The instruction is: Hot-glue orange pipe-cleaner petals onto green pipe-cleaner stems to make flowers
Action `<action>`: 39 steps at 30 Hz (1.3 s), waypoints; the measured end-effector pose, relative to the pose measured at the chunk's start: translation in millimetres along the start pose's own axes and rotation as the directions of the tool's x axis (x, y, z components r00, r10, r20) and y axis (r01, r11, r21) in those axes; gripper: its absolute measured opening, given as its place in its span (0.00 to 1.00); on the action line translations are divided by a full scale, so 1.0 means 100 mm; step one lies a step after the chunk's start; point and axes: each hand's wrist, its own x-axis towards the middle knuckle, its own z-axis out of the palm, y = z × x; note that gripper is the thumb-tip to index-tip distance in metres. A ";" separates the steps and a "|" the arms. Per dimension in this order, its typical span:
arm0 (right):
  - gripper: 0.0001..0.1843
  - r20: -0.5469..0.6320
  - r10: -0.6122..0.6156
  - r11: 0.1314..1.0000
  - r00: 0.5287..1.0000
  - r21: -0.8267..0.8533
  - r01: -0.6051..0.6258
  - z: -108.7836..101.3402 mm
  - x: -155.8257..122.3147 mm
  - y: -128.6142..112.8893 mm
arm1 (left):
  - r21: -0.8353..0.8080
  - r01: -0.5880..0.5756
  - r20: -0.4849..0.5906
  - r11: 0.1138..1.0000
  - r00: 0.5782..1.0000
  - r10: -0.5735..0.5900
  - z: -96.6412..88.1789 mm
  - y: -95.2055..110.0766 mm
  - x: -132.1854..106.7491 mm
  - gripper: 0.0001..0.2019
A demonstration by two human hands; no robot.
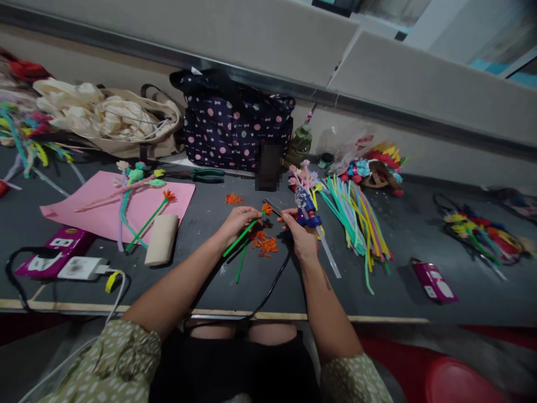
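Note:
My left hand [239, 225] pinches a green pipe-cleaner stem [241, 239] topped by a small orange flower head [267, 209]. Close to that flower, the fingers of my right hand [301, 235] are closed on a thin dark pointed tool [272, 207], which looks like tweezers. Against the right hand is a blue glue gun [309, 217] with a clear glue stick [331, 254] sticking out; whether the palm grips it too, I cannot tell. Short orange pipe-cleaner pieces [265, 244] lie below the hands, beside another green stem [240, 266].
Right of my hands lies a bundle of colored pipe cleaners [356, 218]. On the left are pink paper [100, 196], a finished orange flower [169, 196], a beige roll [161, 239] and green-handled pliers [207, 176]. A patterned bag [239, 129] stands behind. A black cable [272, 285] crosses the table edge.

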 end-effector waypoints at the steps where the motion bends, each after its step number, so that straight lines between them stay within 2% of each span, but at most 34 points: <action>1: 0.12 0.000 -0.010 1.000 1.000 -0.005 0.010 0.00 0.00 0.00 | 0.018 -0.003 0.005 1.000 1.000 0.003 0.01 0.00 0.00 0.08; 9: 0.16 -0.049 -0.002 0.997 0.999 -0.080 -0.002 0.00 -0.03 0.04 | 0.096 -0.035 0.052 0.995 0.998 0.030 0.04 0.01 -0.05 0.08; 21: 0.09 -0.005 -0.167 0.965 0.986 -0.205 0.163 0.04 -0.11 -0.08 | 0.189 0.007 0.132 0.982 0.991 -0.033 0.10 0.02 -0.11 0.07; 27: 0.07 -0.006 -0.267 0.920 0.964 -0.298 0.254 0.03 -0.12 -0.05 | 0.171 -0.001 0.137 0.985 0.990 -0.022 0.12 0.04 -0.13 0.06; 39: 0.06 0.000 -0.277 0.916 0.961 -0.303 0.264 0.04 -0.11 -0.04 | 0.156 -0.021 0.150 0.987 0.989 -0.003 0.15 0.06 -0.16 0.07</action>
